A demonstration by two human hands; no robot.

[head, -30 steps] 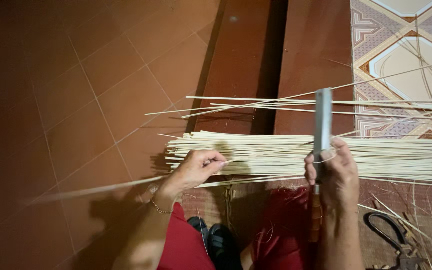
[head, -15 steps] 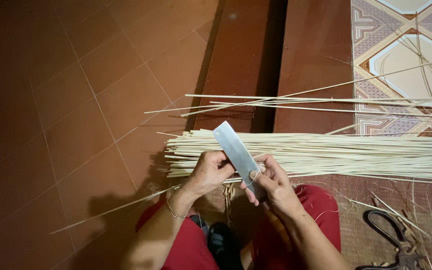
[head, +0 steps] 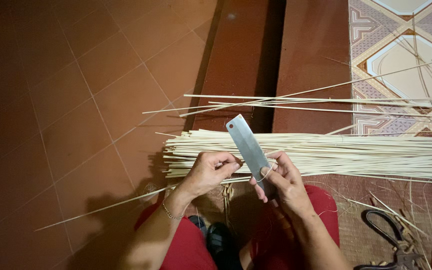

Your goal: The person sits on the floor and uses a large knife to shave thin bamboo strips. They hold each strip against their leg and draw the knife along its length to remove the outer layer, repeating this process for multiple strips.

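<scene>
My right hand grips a flat steel knife blade that tilts up and to the left, its tip over a bundle of pale bamboo strips. My left hand pinches one long thin strip, which runs down-left across the floor tiles. The blade's edge meets that strip between my two hands. The bundle lies across the floor just beyond my hands, stretching out to the right edge of the view.
Several loose strips lie further away, crossing a raised red step. Black scissors rest on a woven mat at lower right, among shavings. A patterned tile floor fills the upper right. My red-clothed knees are below.
My right hand brought the knife from upright at the right down-left to meet my left hand. The blade now tilts across the held strip; the strip's free end has shifted on the floor.
</scene>
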